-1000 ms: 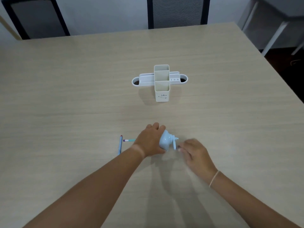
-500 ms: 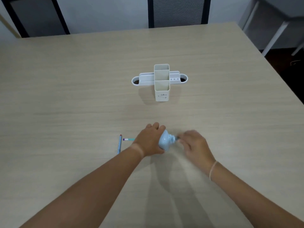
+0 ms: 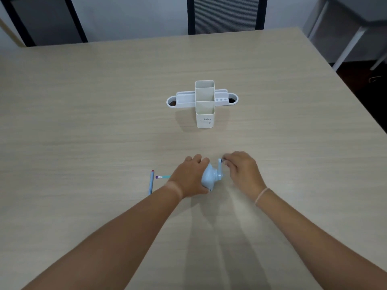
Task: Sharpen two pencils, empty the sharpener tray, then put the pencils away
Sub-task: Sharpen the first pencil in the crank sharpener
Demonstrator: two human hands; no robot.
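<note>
The person's left hand [image 3: 191,178] is clamped down over a pale blue crank sharpener [image 3: 210,177], fingers wrapped over its body and pressing it against the table [image 3: 83,122]. The right hand [image 3: 243,170] sits just right of it, fingertips pinched closed on the knob of the sharpener's crank handle [image 3: 219,166], which points up and away from the person. A teal pencil [image 3: 164,177] pokes out from under the left hand, its pinkish end aimed left; its far end is hidden by the hand, so I can't see whether it sits in the sharpener. Just left of that lies a blue pencil [image 3: 151,183], loose on the table, red tip pointing away. A white desk organizer [image 3: 205,103] stands well beyond both hands.
</note>
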